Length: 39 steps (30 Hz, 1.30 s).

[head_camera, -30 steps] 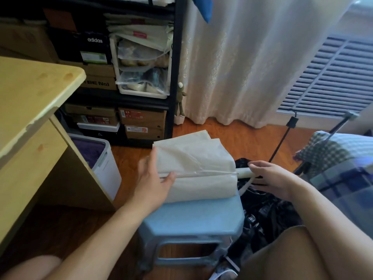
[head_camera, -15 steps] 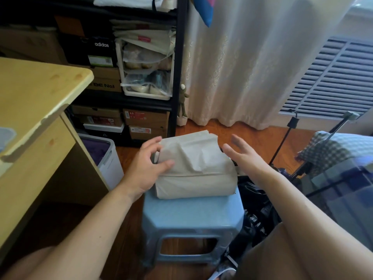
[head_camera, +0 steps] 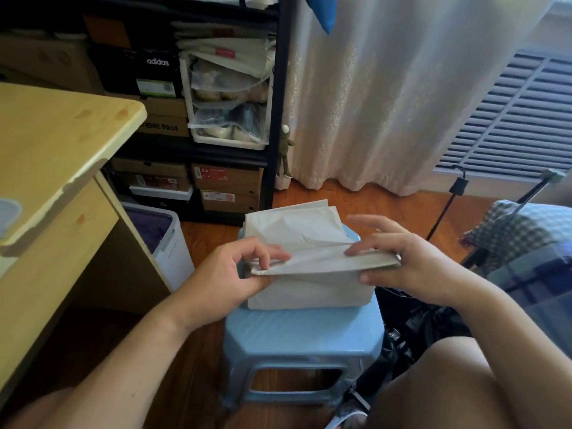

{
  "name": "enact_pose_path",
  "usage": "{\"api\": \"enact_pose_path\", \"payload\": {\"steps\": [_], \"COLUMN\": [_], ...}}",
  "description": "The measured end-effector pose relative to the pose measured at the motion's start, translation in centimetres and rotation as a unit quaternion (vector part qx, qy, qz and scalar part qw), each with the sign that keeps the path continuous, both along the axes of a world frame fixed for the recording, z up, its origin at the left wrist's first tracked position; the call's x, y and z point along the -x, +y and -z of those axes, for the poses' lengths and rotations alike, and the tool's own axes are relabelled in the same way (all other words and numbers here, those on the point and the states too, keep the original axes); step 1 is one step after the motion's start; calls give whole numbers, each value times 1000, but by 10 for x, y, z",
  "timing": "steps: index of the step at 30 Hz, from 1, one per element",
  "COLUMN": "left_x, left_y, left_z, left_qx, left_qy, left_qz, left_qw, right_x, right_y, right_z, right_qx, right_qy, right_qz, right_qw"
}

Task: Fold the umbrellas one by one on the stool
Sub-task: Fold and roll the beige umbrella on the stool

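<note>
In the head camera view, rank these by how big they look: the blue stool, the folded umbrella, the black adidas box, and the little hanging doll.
1. blue stool
2. folded umbrella, partly covered by both hands
3. black adidas box
4. hanging doll

The box and doll sit farther back, so they look smaller than they are.

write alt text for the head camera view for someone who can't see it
A person's left hand and right hand pinch the two ends of a fold in a pale grey umbrella lying on a light blue plastic stool. A wooden desk stands at left, with shelves of shoe boxes and a curtain behind.
</note>
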<state>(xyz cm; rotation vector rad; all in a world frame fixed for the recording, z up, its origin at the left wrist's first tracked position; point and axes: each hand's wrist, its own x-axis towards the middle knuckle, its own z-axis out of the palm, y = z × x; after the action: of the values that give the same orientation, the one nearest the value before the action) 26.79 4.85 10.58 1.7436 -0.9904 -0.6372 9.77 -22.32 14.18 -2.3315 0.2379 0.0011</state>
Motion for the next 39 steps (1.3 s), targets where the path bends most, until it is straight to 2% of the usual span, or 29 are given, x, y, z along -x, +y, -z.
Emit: {"api": "enact_pose_path", "payload": {"steps": [3,6,12,15,19,23,26,29,31,32,34,36,39], "left_x": [0,-2,-3,-5,-15,-24,-27,-30,-24,-18,-4,4,-2], "left_y": [0,0,-1,-6,-21,-30,-31,-34,-34,-34,-34,-35,-36], "left_z": [1,3,3,4,10,16,25,31,32,29,26,31,47], "left_qx": [-8,-10,16,30,63,29,-31,-86,-75,-42,-23,-119,-245], "left_qy": [-2,-2,-11,-34,-35,87,70,4,-137,-215,-330,-370,-360], "left_qz": [15,22,-2,-30,-114,-141,-188,-302,-317,-276,-122,-9,23], "left_qw": [1000,1000,1000,999,991,986,979,950,935,936,936,921,900], "right_x": [5,13,6,-3,-24,-45,-59,-76,-87,-92,-97,-94,-74], "right_y": [0,-6,-13,-7,-4,-4,-7,-11,-12,-12,-12,-14,-27], "right_z": [6,20,47,54,39,34,41,52,61,63,66,69,64], "right_qx": [15,6,120,75,-87,-97,-117,-53,-1,16,46,80,130], "right_qy": [43,73,-41,-81,-44,-41,-6,48,82,93,105,111,106], "right_qz": [-29,-10,-3,50,144,173,210,239,260,268,271,286,338], "right_qw": [999,997,992,993,985,979,971,968,962,959,956,949,926]}}
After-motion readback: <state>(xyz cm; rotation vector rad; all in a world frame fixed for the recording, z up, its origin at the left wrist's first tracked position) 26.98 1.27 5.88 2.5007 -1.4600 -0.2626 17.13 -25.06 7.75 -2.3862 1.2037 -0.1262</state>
